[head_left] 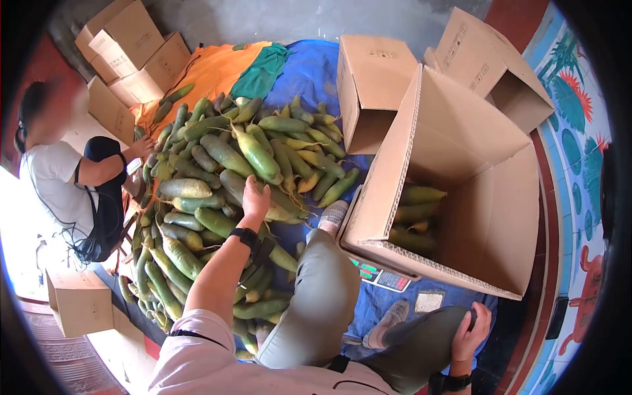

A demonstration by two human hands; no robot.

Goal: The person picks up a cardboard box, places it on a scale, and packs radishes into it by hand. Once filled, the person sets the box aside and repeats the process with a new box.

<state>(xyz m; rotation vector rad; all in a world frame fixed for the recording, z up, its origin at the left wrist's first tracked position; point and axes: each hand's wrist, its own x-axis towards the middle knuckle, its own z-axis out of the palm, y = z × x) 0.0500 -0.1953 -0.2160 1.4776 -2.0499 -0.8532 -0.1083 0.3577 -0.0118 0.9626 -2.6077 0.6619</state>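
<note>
A big heap of green and yellowish long radishes (224,164) lies on blue and orange tarps. My left hand (255,197) reaches into the heap with its fingers on a radish near the middle; whether it grips one I cannot tell. A black watch sits on that wrist. My right hand (471,329) rests on my right knee, fingers curled over the grey trouser leg. In front of my knees stands a large open cardboard box (474,171) with several radishes (415,217) inside.
Another person (66,178) sits at the left of the heap, one hand on the radishes. Empty cardboard boxes stand at the back left (131,46), back middle (372,85) and back right (494,66). A small box (79,299) sits at lower left. A painted wall runs along the right.
</note>
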